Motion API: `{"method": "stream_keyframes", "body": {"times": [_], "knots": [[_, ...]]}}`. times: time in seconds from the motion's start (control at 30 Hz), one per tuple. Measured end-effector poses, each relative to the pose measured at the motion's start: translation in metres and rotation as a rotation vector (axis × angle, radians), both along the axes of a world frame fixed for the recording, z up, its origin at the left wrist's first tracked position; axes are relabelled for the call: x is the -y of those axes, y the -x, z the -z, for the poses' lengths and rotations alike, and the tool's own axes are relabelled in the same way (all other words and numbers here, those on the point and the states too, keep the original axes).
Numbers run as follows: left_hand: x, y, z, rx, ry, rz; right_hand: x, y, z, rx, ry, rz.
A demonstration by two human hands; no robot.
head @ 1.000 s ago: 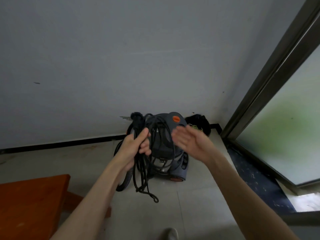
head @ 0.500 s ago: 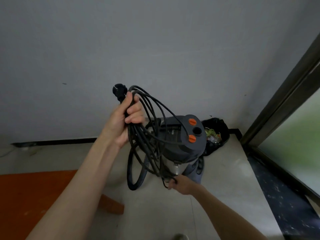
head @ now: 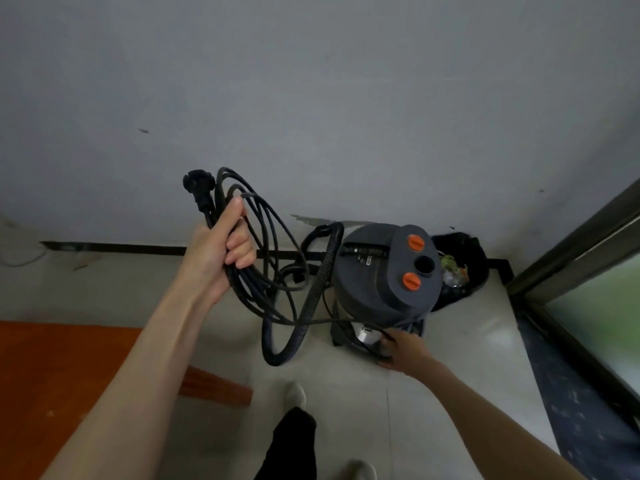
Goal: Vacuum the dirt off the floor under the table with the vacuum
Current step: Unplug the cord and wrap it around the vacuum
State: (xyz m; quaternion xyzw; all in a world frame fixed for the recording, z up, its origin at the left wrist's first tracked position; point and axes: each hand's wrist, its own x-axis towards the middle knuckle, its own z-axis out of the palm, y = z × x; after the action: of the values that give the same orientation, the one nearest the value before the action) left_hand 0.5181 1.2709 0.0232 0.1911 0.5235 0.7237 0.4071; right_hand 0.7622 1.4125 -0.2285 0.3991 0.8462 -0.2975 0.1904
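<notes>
A grey canister vacuum (head: 377,271) with two orange knobs stands on the floor by the wall. Its ribbed black hose (head: 311,299) loops down on its left side. My left hand (head: 221,247) grips a coiled bundle of black power cord (head: 263,271), held up in front of the wall with the plug (head: 197,185) sticking out above my fist. My right hand (head: 401,351) is low at the vacuum's base, its fingers on a strand of the cord there; how they close round it is hidden.
An orange-brown wooden table (head: 69,393) fills the lower left. A black bin bag (head: 460,268) with rubbish sits in the corner behind the vacuum. A dark door frame and frosted glass (head: 588,299) run along the right. My shoes and a dark trouser leg (head: 294,441) show below.
My left hand has lifted the coiled cord off the vacuum and carried it to the left. My right hand dropped from chest height to the vacuum's base.
</notes>
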Motion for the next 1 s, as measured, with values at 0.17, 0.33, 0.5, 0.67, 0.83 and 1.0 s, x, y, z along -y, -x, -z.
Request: {"method": "stream_keyframes", "body": {"times": [0.17,0.33,0.5,0.67,0.83,1.0], "knots": [[-0.041,0.061,0.054,-0.221,0.164,0.002,-0.032,0.055,-0.024,-0.196,0.250,0.531],[-0.075,0.112,0.127,-0.583,0.467,0.175,-0.072,0.134,-0.051,-0.380,0.948,1.084],[-0.095,0.119,0.178,-0.468,0.635,0.398,-0.097,0.215,-0.051,-0.497,1.219,1.277],[-0.094,0.118,0.213,-0.279,0.621,0.487,-0.110,0.251,-0.032,-0.597,1.257,1.362],[-0.091,0.113,0.228,-0.103,0.559,0.326,-0.099,0.245,0.005,-0.537,1.033,1.489],[-0.078,0.123,0.237,-0.056,0.617,0.057,-0.063,0.217,0.063,-0.152,0.881,1.310]]}}
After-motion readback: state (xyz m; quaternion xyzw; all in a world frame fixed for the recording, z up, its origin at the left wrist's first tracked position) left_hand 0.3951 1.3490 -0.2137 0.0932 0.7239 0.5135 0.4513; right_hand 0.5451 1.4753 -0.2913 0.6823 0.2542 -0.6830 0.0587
